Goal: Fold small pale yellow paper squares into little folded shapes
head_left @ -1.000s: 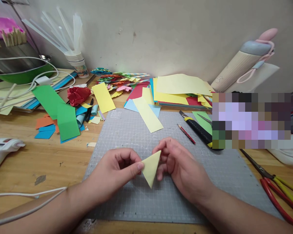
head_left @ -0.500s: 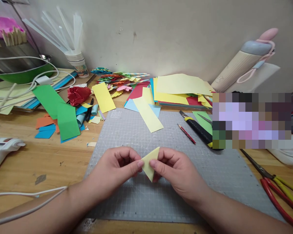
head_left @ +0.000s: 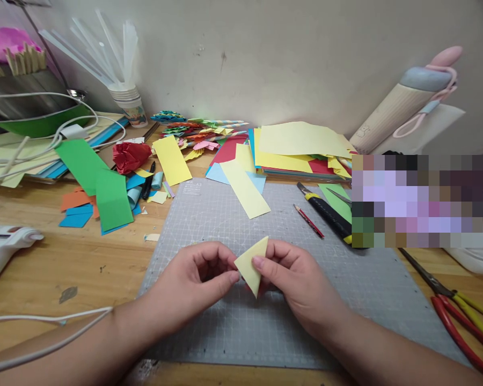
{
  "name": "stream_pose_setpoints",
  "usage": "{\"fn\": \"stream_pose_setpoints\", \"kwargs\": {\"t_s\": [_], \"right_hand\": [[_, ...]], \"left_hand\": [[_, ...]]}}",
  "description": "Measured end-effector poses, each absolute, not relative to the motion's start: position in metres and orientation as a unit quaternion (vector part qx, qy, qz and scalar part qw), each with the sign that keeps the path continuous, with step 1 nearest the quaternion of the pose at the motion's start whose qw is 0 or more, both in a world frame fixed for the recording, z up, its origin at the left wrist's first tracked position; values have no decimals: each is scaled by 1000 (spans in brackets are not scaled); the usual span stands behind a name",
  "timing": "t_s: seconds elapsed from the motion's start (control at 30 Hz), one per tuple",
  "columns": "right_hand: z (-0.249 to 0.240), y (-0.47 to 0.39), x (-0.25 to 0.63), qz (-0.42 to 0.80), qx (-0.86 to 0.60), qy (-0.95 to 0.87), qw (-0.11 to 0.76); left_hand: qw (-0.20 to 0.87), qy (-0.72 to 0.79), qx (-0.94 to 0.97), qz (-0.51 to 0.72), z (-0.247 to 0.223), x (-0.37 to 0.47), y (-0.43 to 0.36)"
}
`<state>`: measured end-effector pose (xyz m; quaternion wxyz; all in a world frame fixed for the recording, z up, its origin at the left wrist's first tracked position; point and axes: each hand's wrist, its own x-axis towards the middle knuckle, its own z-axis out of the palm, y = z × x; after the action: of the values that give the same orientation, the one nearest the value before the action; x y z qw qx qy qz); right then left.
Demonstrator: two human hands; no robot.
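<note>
A small pale yellow paper triangle (head_left: 251, 264), folded, is pinched in my right hand (head_left: 295, 273). The thumb presses on its front face, and the other fingers are behind it, partly hidden. At the triangle's left corner is my left hand (head_left: 205, 273), thumb lifted off the paper and fingers curled; whether a fingertip touches the back of the corner is hard to see. Both hands are above the grey cutting mat (head_left: 209, 332). Beyond them on the mat are a pale yellow paper strip (head_left: 247, 190), a red pencil (head_left: 309, 221) and a black-and-yellow utility knife (head_left: 326, 214).
Red-handled scissors (head_left: 446, 305) lie at the right. Green paper strips (head_left: 112, 201), a red crumpled paper piece (head_left: 131, 157) and a white glue gun (head_left: 8, 246) are at the left. A paper stack (head_left: 301, 145) is against the wall. A white cable (head_left: 48, 348) crosses my left forearm.
My left thumb has come off the triangle's left corner. My right hand has shifted the triangle slightly right and up, and more of its face shows.
</note>
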<state>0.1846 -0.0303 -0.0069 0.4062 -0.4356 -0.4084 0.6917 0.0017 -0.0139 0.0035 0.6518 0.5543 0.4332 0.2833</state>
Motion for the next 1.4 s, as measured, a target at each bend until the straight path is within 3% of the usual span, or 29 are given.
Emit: {"fn": "stream_pose_setpoints", "kwargs": {"t_s": [0.67,0.93,1.4], "right_hand": [[-6,-32,184,665,-445,-470,374],[-3,-39,177,602,-466,-585,279],[-1,-40,180,600,-464,-588,282]], "left_hand": [[615,440,601,259,4,-1,-16],[624,418,614,244,5,2,-19],[647,459,553,254,5,1,-13]]}}
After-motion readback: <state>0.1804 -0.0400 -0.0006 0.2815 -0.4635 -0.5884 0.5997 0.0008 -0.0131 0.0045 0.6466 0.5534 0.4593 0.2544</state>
